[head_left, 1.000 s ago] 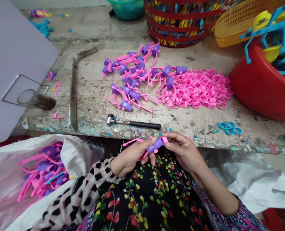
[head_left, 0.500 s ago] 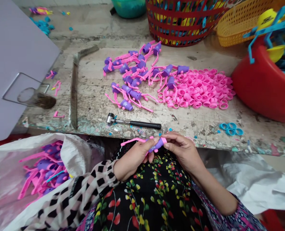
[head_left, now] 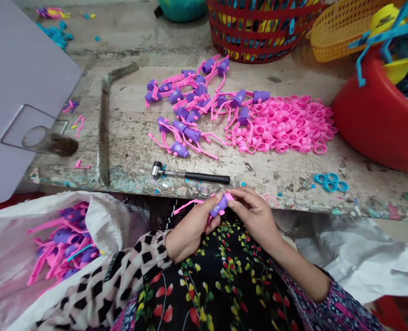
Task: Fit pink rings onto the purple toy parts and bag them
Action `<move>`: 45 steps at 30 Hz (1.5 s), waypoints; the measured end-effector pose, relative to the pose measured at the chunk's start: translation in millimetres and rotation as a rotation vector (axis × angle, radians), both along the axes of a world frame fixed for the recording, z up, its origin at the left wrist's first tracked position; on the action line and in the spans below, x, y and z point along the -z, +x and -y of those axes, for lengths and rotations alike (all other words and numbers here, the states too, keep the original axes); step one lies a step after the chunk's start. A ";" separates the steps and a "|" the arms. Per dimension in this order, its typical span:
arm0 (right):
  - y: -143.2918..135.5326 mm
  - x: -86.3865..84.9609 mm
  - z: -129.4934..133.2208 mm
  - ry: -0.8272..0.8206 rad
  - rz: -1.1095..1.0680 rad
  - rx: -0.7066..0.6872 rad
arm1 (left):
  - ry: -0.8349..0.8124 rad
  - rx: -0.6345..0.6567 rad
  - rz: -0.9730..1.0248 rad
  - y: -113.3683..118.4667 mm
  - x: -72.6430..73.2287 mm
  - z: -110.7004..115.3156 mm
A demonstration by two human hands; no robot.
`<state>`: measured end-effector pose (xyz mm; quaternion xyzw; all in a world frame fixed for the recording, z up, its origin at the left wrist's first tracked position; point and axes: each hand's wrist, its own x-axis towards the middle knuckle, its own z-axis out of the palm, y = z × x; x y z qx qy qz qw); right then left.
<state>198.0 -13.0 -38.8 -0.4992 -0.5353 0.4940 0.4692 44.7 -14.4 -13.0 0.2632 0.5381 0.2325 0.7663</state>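
Note:
Above my lap, just off the table's front edge, my left hand (head_left: 193,224) is closed around a purple plastic cup piece (head_left: 219,207) with a long pink arm sticking out to the left. A pink ring (head_left: 229,196) sits at the cup's right end, and my right hand (head_left: 254,216) pinches it there with thumb and fingers. On the table beyond lie a pile of loose pink rings (head_left: 286,124) and a heap of purple cups with pink arms (head_left: 193,99). A small hammer (head_left: 193,176) with a black handle lies close to my hands.
An angled metal bar (head_left: 104,124) lies at the left of the table. Several blue rings (head_left: 330,182) sit near the right front edge. A red tub (head_left: 372,115) and a red basket (head_left: 266,37) stand behind. A white sack (head_left: 109,225) at lower left holds pink-purple pieces.
Both hands have shifted slightly left with the cup piece, which is now tilted more upward at its right end. The right fingers stay on the pink ring.

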 end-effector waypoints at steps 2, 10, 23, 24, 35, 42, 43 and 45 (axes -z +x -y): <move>-0.5 -5.7 1.4 -0.002 -0.015 0.020 | 0.047 0.023 0.082 -1.1 -1.6 -2.3; -2.2 -16.5 11.8 -0.105 -0.130 -0.046 | 0.051 0.071 0.371 -5.8 -3.0 -5.2; -1.4 -29.9 12.4 0.017 -0.008 -0.136 | 0.007 0.046 0.434 -12.3 -3.6 -3.4; -1.5 -30.1 12.4 0.033 -0.003 -0.139 | 0.005 0.047 0.435 -12.4 -3.3 -3.1; -2.0 -29.2 12.2 0.126 0.045 -0.123 | 0.080 0.089 0.344 -9.6 -1.7 -1.1; -3.8 -29.8 12.4 0.118 0.046 -0.125 | 0.086 0.145 0.286 -9.7 -1.7 0.0; -4.1 -29.6 12.6 0.122 0.050 -0.122 | 0.099 0.143 0.266 -9.8 -1.1 0.8; -4.4 -29.3 13.0 0.132 0.060 -0.121 | 0.126 0.128 0.231 -10.0 0.2 2.7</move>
